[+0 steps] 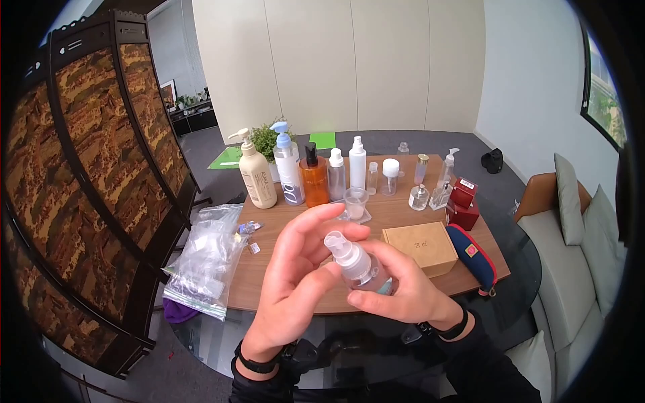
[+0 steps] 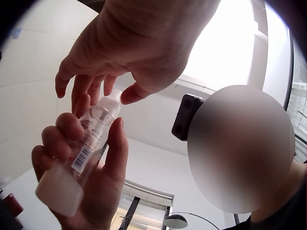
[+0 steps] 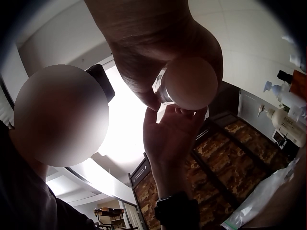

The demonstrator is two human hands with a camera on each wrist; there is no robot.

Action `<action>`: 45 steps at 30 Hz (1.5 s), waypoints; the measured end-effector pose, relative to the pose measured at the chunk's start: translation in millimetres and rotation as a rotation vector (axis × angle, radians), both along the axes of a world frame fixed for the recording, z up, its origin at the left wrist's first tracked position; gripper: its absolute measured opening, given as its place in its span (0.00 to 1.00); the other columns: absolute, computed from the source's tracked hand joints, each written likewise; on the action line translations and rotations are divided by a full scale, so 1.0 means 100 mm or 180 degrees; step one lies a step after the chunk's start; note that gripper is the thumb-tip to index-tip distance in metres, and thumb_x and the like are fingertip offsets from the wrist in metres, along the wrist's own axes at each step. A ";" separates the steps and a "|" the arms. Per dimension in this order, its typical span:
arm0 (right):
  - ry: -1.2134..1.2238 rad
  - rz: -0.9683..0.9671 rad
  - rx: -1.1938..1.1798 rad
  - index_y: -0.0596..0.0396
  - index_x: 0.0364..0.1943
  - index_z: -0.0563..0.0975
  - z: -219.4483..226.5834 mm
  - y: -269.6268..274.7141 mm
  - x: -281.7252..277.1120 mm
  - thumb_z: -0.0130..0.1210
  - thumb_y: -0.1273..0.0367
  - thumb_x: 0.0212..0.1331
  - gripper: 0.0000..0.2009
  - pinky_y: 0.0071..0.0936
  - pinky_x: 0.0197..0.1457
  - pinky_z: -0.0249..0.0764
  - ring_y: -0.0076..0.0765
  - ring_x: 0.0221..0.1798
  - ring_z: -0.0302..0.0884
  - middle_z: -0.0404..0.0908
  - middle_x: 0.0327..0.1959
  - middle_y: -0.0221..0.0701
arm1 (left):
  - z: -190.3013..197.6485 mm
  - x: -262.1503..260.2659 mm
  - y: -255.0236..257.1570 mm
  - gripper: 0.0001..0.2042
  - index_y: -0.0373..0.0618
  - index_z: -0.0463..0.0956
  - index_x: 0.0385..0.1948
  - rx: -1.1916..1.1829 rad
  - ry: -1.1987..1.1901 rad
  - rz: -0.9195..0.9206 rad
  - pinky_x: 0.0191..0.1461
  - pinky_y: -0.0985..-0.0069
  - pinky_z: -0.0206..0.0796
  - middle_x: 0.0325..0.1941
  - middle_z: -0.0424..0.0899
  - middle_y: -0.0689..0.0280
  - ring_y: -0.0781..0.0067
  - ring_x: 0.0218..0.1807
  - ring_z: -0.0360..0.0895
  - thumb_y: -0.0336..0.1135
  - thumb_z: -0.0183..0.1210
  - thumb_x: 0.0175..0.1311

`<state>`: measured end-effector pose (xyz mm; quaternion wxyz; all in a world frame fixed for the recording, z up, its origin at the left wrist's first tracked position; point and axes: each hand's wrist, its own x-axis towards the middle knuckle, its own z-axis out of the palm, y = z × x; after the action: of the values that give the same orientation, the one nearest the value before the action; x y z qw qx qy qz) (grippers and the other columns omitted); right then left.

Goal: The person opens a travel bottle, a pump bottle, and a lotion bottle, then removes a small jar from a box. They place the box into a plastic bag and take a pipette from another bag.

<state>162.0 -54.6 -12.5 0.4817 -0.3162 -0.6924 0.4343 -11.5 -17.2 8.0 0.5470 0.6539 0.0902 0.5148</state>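
A small clear spray bottle [image 1: 349,257] with a whitish spray head is held tilted over the table. My right hand [image 1: 411,290] grips it round the body, thumb along the near side. Beside the spray head is my left hand [image 1: 289,285], fingers loosely bent, thumb tip right at the collar. In the left wrist view the bottle [image 2: 93,139] shows a barcode label, and the left fingers are spread around its top. Its round base [image 3: 192,84] faces the camera in the right wrist view, hiding the rest of it.
On the wooden table [image 1: 282,228] stand a beige pump bottle [image 1: 258,176], an amber bottle [image 1: 314,183] and several smaller bottles. A cardboard box [image 1: 420,247], a navy pouch [image 1: 471,255] and red boxes [image 1: 463,201] lie right. Clear plastic bags [image 1: 205,252] overhang the left edge.
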 end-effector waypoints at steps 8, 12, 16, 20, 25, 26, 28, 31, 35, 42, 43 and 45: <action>0.0151 0.0062 -0.0074 0.60 0.62 0.64 -0.01 0.00 0.00 0.62 0.66 0.58 0.29 0.22 0.49 0.71 0.24 0.52 0.73 0.73 0.52 0.32 | -0.01 -0.03 0.00 0.28 0.38 0.55 0.65 0.0078 0.0019 -0.0174 0.62 0.68 0.64 0.57 0.72 0.52 0.64 0.61 0.70 0.20 0.52 0.61; -0.0009 0.0064 0.0033 0.61 0.62 0.64 -0.01 0.02 0.02 0.62 0.67 0.58 0.29 0.23 0.50 0.72 0.24 0.52 0.73 0.73 0.52 0.32 | -0.02 -0.06 0.07 0.29 0.39 0.55 0.65 -0.0082 -0.0118 -0.0421 0.62 0.68 0.64 0.57 0.72 0.52 0.64 0.61 0.70 0.19 0.54 0.60; 0.0094 0.0087 -0.0007 0.61 0.62 0.63 0.00 0.01 0.01 0.62 0.67 0.58 0.29 0.24 0.52 0.71 0.25 0.54 0.73 0.72 0.53 0.33 | -0.03 -0.02 0.01 0.29 0.39 0.55 0.65 0.0182 -0.0020 -0.0182 0.62 0.68 0.64 0.57 0.72 0.51 0.64 0.61 0.70 0.18 0.52 0.61; 0.0148 0.0104 -0.0085 0.61 0.62 0.63 0.01 0.00 0.00 0.62 0.67 0.58 0.30 0.25 0.54 0.70 0.26 0.55 0.72 0.72 0.54 0.34 | -0.02 -0.01 0.00 0.28 0.38 0.55 0.65 0.0130 0.0044 -0.0125 0.63 0.68 0.63 0.57 0.72 0.51 0.64 0.61 0.70 0.18 0.52 0.61; 0.0137 0.0109 -0.0017 0.61 0.63 0.62 -0.02 0.02 0.01 0.62 0.66 0.58 0.31 0.25 0.54 0.70 0.27 0.56 0.72 0.71 0.55 0.34 | -0.02 -0.03 0.04 0.28 0.38 0.55 0.64 0.0058 -0.0065 -0.0316 0.62 0.69 0.64 0.57 0.73 0.52 0.64 0.62 0.70 0.19 0.52 0.61; 0.0114 0.0114 -0.0023 0.61 0.63 0.62 -0.02 0.02 0.02 0.62 0.66 0.58 0.31 0.25 0.54 0.70 0.27 0.56 0.72 0.71 0.55 0.34 | -0.01 -0.02 0.02 0.28 0.38 0.55 0.64 0.0004 -0.0045 -0.0189 0.62 0.67 0.65 0.55 0.74 0.50 0.62 0.61 0.71 0.20 0.52 0.60; 0.0114 0.0107 -0.0031 0.61 0.64 0.61 -0.02 0.02 0.01 0.62 0.66 0.58 0.31 0.26 0.54 0.71 0.27 0.56 0.72 0.72 0.55 0.34 | 0.02 0.02 -0.03 0.29 0.37 0.56 0.63 -0.0103 -0.0002 0.0064 0.61 0.63 0.67 0.52 0.76 0.47 0.57 0.59 0.73 0.24 0.53 0.57; 0.0156 0.0085 -0.0012 0.60 0.64 0.61 -0.02 0.02 0.00 0.62 0.66 0.58 0.31 0.26 0.54 0.71 0.27 0.55 0.72 0.72 0.54 0.34 | 0.03 0.04 -0.06 0.28 0.37 0.56 0.63 0.0086 0.0181 0.0257 0.61 0.63 0.66 0.52 0.76 0.47 0.57 0.58 0.74 0.26 0.52 0.58; 0.0171 0.0082 0.0039 0.61 0.65 0.60 -0.04 0.03 0.00 0.62 0.66 0.58 0.32 0.25 0.53 0.72 0.27 0.54 0.73 0.72 0.55 0.34 | 0.03 0.02 -0.05 0.28 0.37 0.56 0.63 0.0001 0.0147 0.0163 0.62 0.63 0.66 0.53 0.76 0.47 0.58 0.57 0.75 0.26 0.53 0.58; 0.0128 0.0103 0.0083 0.61 0.66 0.59 -0.04 0.04 0.01 0.61 0.67 0.58 0.33 0.26 0.53 0.72 0.27 0.54 0.73 0.72 0.56 0.34 | 0.02 0.03 -0.04 0.29 0.37 0.56 0.63 0.0051 0.0137 0.0150 0.61 0.64 0.67 0.53 0.75 0.47 0.59 0.57 0.75 0.22 0.51 0.56; 0.0136 0.0102 0.0101 0.61 0.66 0.59 -0.04 0.04 0.00 0.61 0.68 0.58 0.33 0.26 0.53 0.72 0.27 0.55 0.73 0.72 0.56 0.34 | 0.02 0.03 -0.04 0.29 0.37 0.56 0.63 0.0112 0.0186 0.0205 0.61 0.64 0.67 0.53 0.75 0.47 0.59 0.57 0.75 0.22 0.50 0.55; 0.0153 0.0099 0.0137 0.61 0.66 0.58 -0.05 0.04 -0.01 0.61 0.68 0.58 0.33 0.26 0.54 0.72 0.27 0.55 0.73 0.71 0.56 0.35 | 0.03 0.03 -0.06 0.29 0.37 0.57 0.63 0.0076 0.0215 0.0209 0.61 0.64 0.67 0.53 0.75 0.47 0.60 0.57 0.75 0.23 0.51 0.56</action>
<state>161.2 -50.7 -17.2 0.4981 -0.2845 -0.6946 0.4342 -8.6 -22.9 10.9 0.5187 0.6741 0.1239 0.5112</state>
